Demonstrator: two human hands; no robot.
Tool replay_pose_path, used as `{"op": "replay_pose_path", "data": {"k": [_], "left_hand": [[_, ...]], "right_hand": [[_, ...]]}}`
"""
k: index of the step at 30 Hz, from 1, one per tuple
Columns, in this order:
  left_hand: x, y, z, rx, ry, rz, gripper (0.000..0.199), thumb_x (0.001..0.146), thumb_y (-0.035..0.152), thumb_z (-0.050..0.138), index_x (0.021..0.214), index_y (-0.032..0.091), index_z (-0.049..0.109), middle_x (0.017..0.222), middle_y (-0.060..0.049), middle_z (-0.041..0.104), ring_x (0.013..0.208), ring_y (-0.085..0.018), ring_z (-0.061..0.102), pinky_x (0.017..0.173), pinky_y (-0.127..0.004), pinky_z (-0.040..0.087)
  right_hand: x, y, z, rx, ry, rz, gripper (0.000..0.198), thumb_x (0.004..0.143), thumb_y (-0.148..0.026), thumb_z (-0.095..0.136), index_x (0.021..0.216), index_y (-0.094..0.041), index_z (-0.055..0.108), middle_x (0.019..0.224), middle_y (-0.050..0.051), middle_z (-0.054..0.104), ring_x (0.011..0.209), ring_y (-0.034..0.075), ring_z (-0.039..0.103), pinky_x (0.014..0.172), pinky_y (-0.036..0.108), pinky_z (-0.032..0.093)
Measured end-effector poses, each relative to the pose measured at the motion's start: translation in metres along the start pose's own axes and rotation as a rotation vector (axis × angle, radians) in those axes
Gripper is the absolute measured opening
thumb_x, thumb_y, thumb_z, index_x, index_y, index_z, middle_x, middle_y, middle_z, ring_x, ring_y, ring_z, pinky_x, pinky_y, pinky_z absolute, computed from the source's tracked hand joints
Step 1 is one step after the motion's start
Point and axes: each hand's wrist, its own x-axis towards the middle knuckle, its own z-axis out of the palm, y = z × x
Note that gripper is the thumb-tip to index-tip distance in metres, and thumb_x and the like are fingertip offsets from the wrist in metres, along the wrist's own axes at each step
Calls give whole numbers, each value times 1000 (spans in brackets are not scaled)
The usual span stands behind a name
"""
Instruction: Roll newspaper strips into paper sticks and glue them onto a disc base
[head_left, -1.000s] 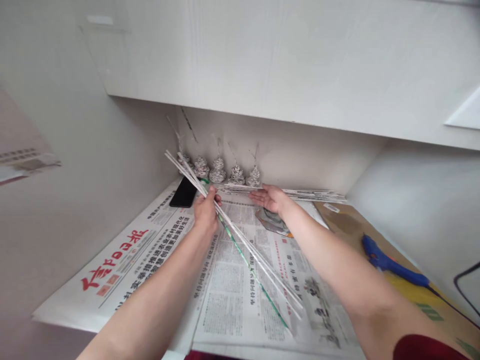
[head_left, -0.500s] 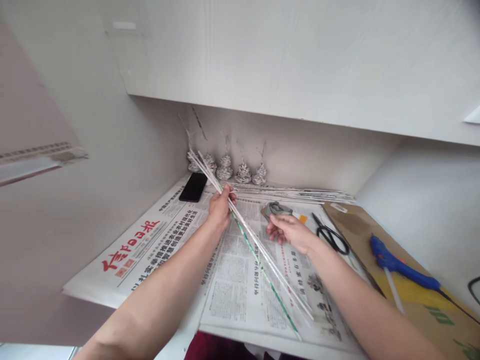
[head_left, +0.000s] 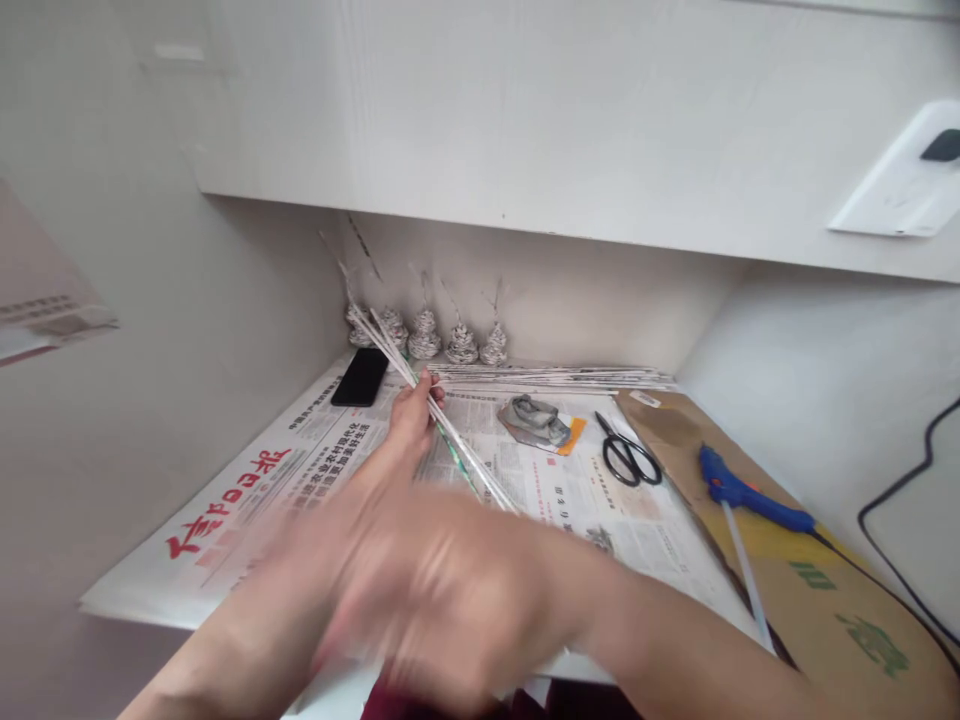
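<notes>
My left hand [head_left: 415, 410] is closed round a small bundle of thin rolled paper sticks [head_left: 390, 350], one of them green-patterned. The sticks slant from the back left toward the front right, above newspaper. My right hand [head_left: 442, 590] is close to the camera and smeared by motion, over my left forearm and hiding the lower ends of the sticks. Its fingers do not show clearly. At the back stand several small gourd-shaped woven paper pieces [head_left: 425, 335] with sticks poking up from their tops.
Newspaper [head_left: 255, 490] covers the table. A black phone [head_left: 360, 378] lies at the back left, more paper sticks [head_left: 555, 377] along the back. A grey putty-like lump [head_left: 536, 415] on a card, black scissors [head_left: 630, 455] and a blue glue gun [head_left: 757, 500] on cardboard [head_left: 675, 430] lie right.
My right hand has swung from beside the grey lump to the front left, across my left forearm. My left hand still grips the sticks. The view has turned to the right.
</notes>
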Motion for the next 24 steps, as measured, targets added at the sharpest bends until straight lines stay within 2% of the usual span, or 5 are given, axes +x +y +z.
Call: {"op": "replay_pose_path", "data": {"k": [3,5,12,19,24], "left_hand": [[2,2,0,-65,0,-4,21,84,31,61,73,13,57,54,2,52,44,-5,46,44,-16,36],[3,3,-1,-111,-11,7,21,82,31,63,73,13,57,55,2,54,43,-5,47,44,-16,36],[2,7,1,-109,-50,-48,24,86,36,57,75,14,56,53,3,51,43,-5,46,44,-16,35],[8,9,-2,-148,-26,35,29,87,43,55,75,16,51,53,4,50,42,-6,45,44,-17,35],[14,12,-5,-111,15,114,36,84,53,54,76,18,49,52,4,49,40,-6,43,42,-18,33]], "right_hand": [[-14,11,34,-29,-218,7,19,79,-44,62,94,-39,72,97,-8,72,97,21,65,73,29,51],[-20,26,28,-24,-218,25,18,81,-41,61,86,-29,74,85,-1,72,79,17,66,70,29,51],[-18,99,-61,334,544,441,30,83,-45,61,77,-16,65,63,1,60,51,9,55,41,16,38],[-34,114,-45,745,25,654,31,88,-39,56,109,-16,60,91,9,71,75,19,70,65,31,55],[-43,112,-44,700,-125,673,32,87,-39,58,107,-15,60,74,3,65,62,16,67,53,26,52]]}}
